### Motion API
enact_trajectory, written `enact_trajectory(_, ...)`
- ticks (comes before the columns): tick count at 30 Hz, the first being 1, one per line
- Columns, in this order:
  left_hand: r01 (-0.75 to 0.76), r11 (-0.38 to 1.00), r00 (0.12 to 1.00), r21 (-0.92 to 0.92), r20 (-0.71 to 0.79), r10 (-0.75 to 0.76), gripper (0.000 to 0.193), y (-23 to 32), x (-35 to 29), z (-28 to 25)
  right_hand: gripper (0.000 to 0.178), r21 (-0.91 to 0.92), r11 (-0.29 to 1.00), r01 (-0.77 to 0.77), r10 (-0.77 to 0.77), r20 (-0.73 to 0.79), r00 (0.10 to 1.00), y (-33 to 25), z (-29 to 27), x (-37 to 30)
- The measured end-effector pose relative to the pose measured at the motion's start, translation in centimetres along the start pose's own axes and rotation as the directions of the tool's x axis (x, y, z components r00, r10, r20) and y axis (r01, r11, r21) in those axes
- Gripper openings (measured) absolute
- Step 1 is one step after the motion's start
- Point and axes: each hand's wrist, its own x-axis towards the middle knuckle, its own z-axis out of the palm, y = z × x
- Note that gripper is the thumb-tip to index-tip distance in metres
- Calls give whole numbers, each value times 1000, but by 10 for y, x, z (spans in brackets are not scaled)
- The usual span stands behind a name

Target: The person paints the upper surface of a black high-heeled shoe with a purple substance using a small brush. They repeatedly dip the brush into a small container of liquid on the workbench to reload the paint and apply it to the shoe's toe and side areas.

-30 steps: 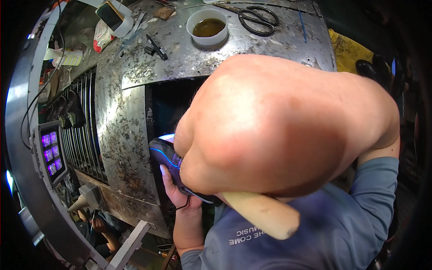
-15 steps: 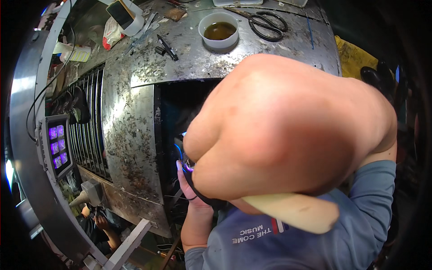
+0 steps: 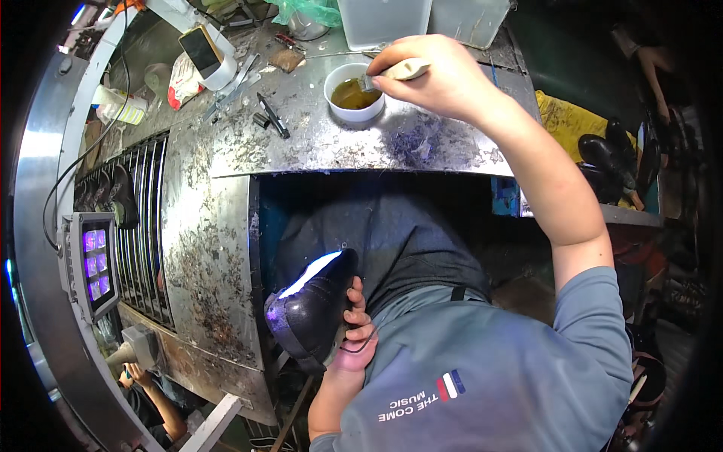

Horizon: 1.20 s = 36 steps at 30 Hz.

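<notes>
My left hand [image 3: 358, 324] is closed around the side of a black shoe [image 3: 305, 320], held tilted in front of my lap. A bright white strip [image 3: 312, 271] glows along the shoe's edge, and purple light falls on its leather. At the far side, my right hand [image 3: 448, 79] grips a brush [image 3: 407, 70] by its pale handle. The brush's head dips into a white bowl [image 3: 355, 114] holding yellow-brown liquid. I cannot see the bristle tips clearly.
A stained metal bench [image 3: 215, 248] surrounds my lap. A marker pen [image 3: 273, 115] lies left of the bowl; behind stand clear plastic bins [image 3: 385, 22]. A purple-lit lamp [image 3: 96, 264] and a rack with dark shoes [image 3: 123, 196] are at left. Black shoes [image 3: 602, 154] rest by yellow cloth.
My right hand has moved from close before the camera, above the shoe, to the far bowl with the brush. The shoe, mostly hidden before, now shows in my left hand.
</notes>
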Motion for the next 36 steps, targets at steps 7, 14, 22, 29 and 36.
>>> enact_trajectory(7, -16, 995, 999, -102, -52, 10, 78, -4, -4, 1, 21, -210, 977, -39, 81, 195, 977, 15, 49, 19)
enact_trajectory(14, -40, 998, 999, -57, -19, 39, 77, 1, -10, 0, 18, 21, 985, 172, -164, -203, 965, -9, 15, 21)
enact_trajectory(22, -65, 997, 998, -44, -14, 65, 75, -1, -12, 3, 23, 140, 987, 74, -58, -120, 991, -2, 25, 5)
enact_trajectory(29, -23, 995, 1000, -96, -3, 23, 73, -1, -14, 3, 21, 23, 996, 90, -89, -17, 996, 0, 28, -3)
enact_trajectory(36, -57, 995, 996, -86, -70, 51, 59, -2, -16, 3, 15, 615, 699, 366, -414, -70, 908, -105, 6, -12)
